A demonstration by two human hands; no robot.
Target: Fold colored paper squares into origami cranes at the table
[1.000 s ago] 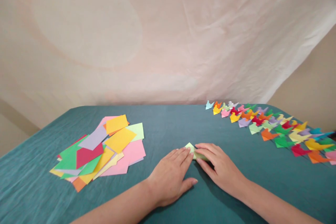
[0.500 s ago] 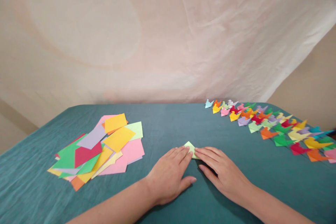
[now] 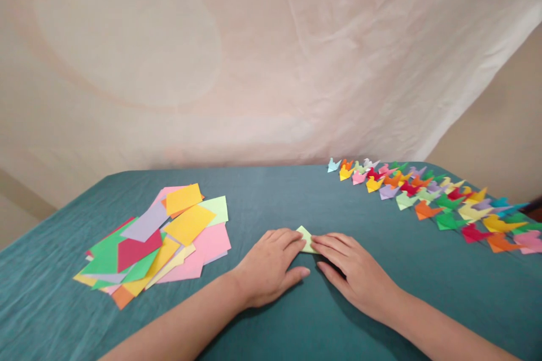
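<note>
A small light green folded paper (image 3: 306,240) lies on the table near the middle, its upper corner pointing away from me. On its left part rest the fingertips of my left hand (image 3: 273,265), palm down, thumb held apart. My right hand (image 3: 353,271) lays its outstretched fingers over the paper's right part, with the thumb apart below it. Both hands are open and press the paper from above. The fingers hide much of its left and right sides, so its full folded shape cannot be seen.
A loose pile of coloured paper sheets (image 3: 139,254) lies to the left. Several rows of small folded paper birds (image 3: 427,211) stand along the right side. A dark green cloth (image 3: 262,197) covers the table, and a pale sheet (image 3: 254,67) hangs behind it.
The left hand has shifted slightly up, its fingers a little more bent on the paper. The right hand stays on the paper. The whole view has shifted slightly.
</note>
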